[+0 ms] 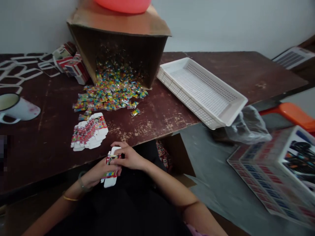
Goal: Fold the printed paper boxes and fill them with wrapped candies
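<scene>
Both hands meet at the near edge of the brown table (172, 114), over my lap. My left hand (98, 172) and my right hand (129, 157) together hold a small printed cardboard box blank (111, 170), white with red and colourful print. Its white flaps stick out above and below my fingers. A short way beyond my hands, a fanned stack of the same flat box blanks (89, 131) lies on the table. Farther back, a heap of small colourful wrapped candies (110, 93) spills from a tipped cardboard carton (118, 49).
A white perforated plastic tray (201, 90) overhangs the table's right edge. A mug (14, 108) stands at the left, with red-and-white packs (70, 62) behind it. On the floor at right are a printed carton (275, 173), a plastic bag (248, 126) and an orange stool (292, 114).
</scene>
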Tool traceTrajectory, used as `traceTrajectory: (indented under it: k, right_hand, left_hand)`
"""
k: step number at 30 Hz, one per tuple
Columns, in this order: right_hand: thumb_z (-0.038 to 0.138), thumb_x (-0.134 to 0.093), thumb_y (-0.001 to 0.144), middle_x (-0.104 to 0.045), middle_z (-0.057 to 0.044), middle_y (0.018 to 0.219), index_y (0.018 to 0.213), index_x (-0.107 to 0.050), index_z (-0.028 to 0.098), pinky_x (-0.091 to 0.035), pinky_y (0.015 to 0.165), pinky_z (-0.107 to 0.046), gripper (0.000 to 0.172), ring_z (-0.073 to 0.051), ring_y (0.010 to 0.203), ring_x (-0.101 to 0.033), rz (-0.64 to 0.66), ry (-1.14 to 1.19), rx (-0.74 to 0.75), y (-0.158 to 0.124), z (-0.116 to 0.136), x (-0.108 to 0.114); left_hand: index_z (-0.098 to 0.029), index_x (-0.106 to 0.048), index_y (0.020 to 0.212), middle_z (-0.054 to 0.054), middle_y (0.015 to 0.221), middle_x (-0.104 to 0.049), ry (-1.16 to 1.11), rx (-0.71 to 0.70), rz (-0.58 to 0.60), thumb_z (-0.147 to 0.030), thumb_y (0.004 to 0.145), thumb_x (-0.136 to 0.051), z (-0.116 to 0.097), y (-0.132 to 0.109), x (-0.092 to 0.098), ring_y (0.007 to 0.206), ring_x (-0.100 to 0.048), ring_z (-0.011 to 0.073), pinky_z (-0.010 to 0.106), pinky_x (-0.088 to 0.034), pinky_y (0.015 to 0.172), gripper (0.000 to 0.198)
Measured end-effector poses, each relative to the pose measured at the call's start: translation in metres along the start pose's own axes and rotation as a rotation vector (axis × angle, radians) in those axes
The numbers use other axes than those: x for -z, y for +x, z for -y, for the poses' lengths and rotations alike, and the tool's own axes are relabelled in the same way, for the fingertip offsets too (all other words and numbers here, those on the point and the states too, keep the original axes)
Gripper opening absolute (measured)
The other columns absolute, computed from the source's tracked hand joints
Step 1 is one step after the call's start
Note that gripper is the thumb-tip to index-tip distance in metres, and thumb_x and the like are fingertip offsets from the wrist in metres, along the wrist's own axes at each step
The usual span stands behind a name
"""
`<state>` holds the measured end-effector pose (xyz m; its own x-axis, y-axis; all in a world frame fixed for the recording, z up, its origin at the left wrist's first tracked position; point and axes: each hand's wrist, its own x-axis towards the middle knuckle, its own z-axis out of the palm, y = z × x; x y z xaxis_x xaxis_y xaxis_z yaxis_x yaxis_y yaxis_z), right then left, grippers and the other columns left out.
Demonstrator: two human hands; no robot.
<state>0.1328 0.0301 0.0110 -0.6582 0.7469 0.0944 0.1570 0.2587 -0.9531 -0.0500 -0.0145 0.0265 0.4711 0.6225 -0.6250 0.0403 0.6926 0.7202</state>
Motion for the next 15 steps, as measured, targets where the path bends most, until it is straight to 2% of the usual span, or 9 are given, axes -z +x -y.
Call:
traceTrajectory:
  k: [2,3,5,7,9,11,13,15]
  right_hand:
    - [0.023,-0.072,0.082,-0.056,-0.007,0.126,0.083,-0.07,0.015,-0.038,0.103,-0.027,0.009,-0.016,0.118,-0.054,0.125,0.115,0.009,-0.009,0.003,0.002]
    - [0.022,-0.071,0.082,-0.057,-0.006,0.125,0.083,-0.07,0.015,-0.04,0.101,-0.025,0.008,-0.015,0.116,-0.056,0.151,0.154,-0.002,-0.014,0.005,0.002]
    - [0.022,-0.069,0.084,-0.061,-0.005,0.117,0.086,-0.069,0.015,-0.043,0.096,-0.023,0.007,-0.014,0.108,-0.059,0.107,0.166,-0.061,-0.026,0.007,-0.004]
    - [0.024,-0.062,0.09,-0.065,-0.004,0.104,0.09,-0.067,0.016,-0.045,0.091,-0.023,0.009,-0.014,0.098,-0.061,-0.034,0.119,-0.151,-0.037,0.01,-0.013]
    - [0.025,-0.056,0.094,-0.065,-0.003,0.096,0.1,-0.063,0.018,-0.046,0.086,-0.024,0.012,-0.014,0.091,-0.061,-0.164,0.08,-0.224,-0.046,0.013,-0.022]
    - [0.027,-0.059,0.092,-0.065,-0.001,0.096,0.116,-0.055,0.021,-0.047,0.079,-0.023,0.025,-0.013,0.083,-0.061,-0.245,0.123,-0.276,-0.054,0.014,-0.029]
    - [0.033,-0.063,0.089,-0.063,0.001,0.091,0.123,-0.048,0.024,-0.046,0.068,-0.021,0.038,-0.011,0.072,-0.059,-0.326,0.311,-0.346,-0.06,0.013,-0.033]
    - [0.041,-0.061,0.09,-0.059,0.004,0.076,0.114,-0.052,0.023,-0.043,0.057,-0.017,0.031,-0.008,0.06,-0.055,-0.355,0.638,-0.46,-0.066,0.007,-0.035]
  left_hand:
    - [-0.015,-0.068,0.085,0.009,0.078,-0.074,0.072,0.005,0.132,-0.035,0.068,-0.075,0.005,-0.004,0.003,0.069,-0.065,0.0217,0.029,-0.049,0.063,0.027]
    - [-0.015,-0.067,0.087,0.008,0.078,-0.074,0.135,0.016,0.148,-0.039,0.067,-0.076,0.009,-0.005,0.005,0.068,-0.065,0.0228,0.03,-0.049,0.062,0.032]
    - [-0.017,-0.064,0.076,0.004,0.064,-0.07,0.3,0.007,-0.027,-0.044,0.061,-0.081,0.017,-0.003,0.006,0.058,-0.062,0.0223,0.03,-0.048,0.056,0.035]
    - [-0.019,-0.059,0.066,0.0,0.055,-0.064,0.443,-0.057,-0.316,-0.05,0.057,-0.081,0.026,0.002,0.005,0.054,-0.06,0.022,0.029,-0.047,0.052,0.038]
    - [-0.022,-0.06,0.076,-0.001,0.059,-0.065,0.484,-0.153,-0.506,-0.054,0.062,-0.077,0.032,0.005,0.002,0.061,-0.063,0.0243,0.03,-0.05,0.056,0.038]
    - [-0.027,-0.057,0.1,-0.003,0.069,-0.069,0.431,-0.244,-0.569,-0.051,0.067,-0.074,0.035,0.004,-0.002,0.071,-0.067,0.0255,0.031,-0.054,0.063,0.044]
    - [-0.032,-0.05,0.112,-0.004,0.076,-0.07,0.403,-0.288,-0.582,-0.047,0.066,-0.077,0.038,0.0,-0.002,0.075,-0.069,0.0253,0.032,-0.057,0.069,0.055]
    - [-0.033,-0.054,0.11,-0.003,0.085,-0.071,0.452,-0.289,-0.58,-0.045,0.062,-0.08,0.043,-0.005,-0.001,0.079,-0.069,0.026,0.033,-0.057,0.073,0.056]
